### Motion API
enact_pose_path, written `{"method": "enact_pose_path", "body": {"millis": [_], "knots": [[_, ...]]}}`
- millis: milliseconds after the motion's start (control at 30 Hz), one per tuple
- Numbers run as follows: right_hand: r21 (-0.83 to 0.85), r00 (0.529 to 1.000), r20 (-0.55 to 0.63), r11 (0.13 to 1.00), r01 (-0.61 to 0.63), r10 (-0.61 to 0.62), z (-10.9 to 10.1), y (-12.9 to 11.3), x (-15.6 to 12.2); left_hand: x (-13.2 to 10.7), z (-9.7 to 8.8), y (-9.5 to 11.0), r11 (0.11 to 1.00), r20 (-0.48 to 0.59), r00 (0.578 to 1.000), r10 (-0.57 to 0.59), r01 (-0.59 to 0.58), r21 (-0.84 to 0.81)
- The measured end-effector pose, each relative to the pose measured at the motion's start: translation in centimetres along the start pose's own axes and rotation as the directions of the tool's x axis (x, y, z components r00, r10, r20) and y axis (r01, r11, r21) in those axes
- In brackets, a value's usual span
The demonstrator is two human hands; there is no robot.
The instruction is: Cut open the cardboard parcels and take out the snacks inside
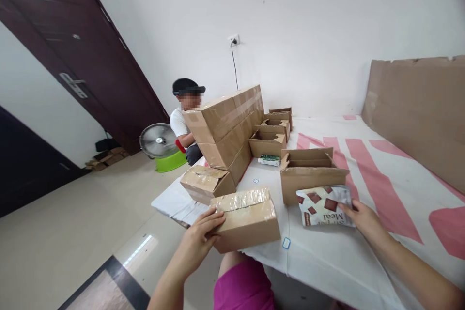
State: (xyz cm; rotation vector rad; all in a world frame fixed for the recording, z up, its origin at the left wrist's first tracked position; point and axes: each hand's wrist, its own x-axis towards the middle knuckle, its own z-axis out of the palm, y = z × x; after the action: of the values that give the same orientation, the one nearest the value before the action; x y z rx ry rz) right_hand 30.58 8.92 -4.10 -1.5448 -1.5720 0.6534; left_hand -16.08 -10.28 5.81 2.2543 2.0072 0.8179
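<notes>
My left hand (204,228) grips the left end of a closed, taped cardboard box (247,230) at the table's near edge, its fingers over the top corner. Pinched at its right end by my right hand (358,215) is a snack pouch (321,207), cream with brown squares and the word "Meal" upside down. The pouch is in front of an open cardboard box (308,174) with raised flaps. Another taped box (207,183) sits just behind the one under my left hand.
Taped cartons (225,126) are stacked at the back left, beside several open boxes (268,141). A small green and white pack (269,160) lies by them. A person (187,121) is behind the stack, near a fan (159,140). A cardboard panel (417,111) stands at right.
</notes>
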Motion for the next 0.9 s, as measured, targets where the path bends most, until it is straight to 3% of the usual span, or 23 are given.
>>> {"method": "enact_pose_path", "body": {"millis": [100, 267, 433, 700, 900], "knots": [[-0.078, 0.993, 0.119, 0.997, 0.004, 0.005, 3.0, -2.2, 2.5, -0.7, -0.5, -0.1, 0.998, 0.010, 1.000, -0.007, 0.008, -0.065], [-0.189, 0.974, 0.223, 0.982, 0.006, 0.037, 10.2, -6.7, 5.3, -1.0, 0.4, 0.3, 0.989, -0.032, 0.998, -0.053, 0.048, -0.142], [-0.248, 0.966, 0.253, 0.969, 0.016, 0.048, 16.2, -10.5, 6.8, -1.5, 0.9, -0.3, 0.987, -0.041, 0.999, -0.036, 0.029, -0.159], [-0.246, 0.974, 0.196, 0.967, -0.061, 0.112, 22.1, -13.7, 7.4, -1.9, 1.7, -0.9, 0.986, -0.084, 0.996, 0.024, -0.037, -0.162], [-0.182, 0.973, 0.126, 0.969, -0.170, 0.194, 23.9, -15.7, 8.9, -1.7, 2.0, -1.0, 0.986, -0.073, 0.996, 0.044, -0.055, -0.155]]}}
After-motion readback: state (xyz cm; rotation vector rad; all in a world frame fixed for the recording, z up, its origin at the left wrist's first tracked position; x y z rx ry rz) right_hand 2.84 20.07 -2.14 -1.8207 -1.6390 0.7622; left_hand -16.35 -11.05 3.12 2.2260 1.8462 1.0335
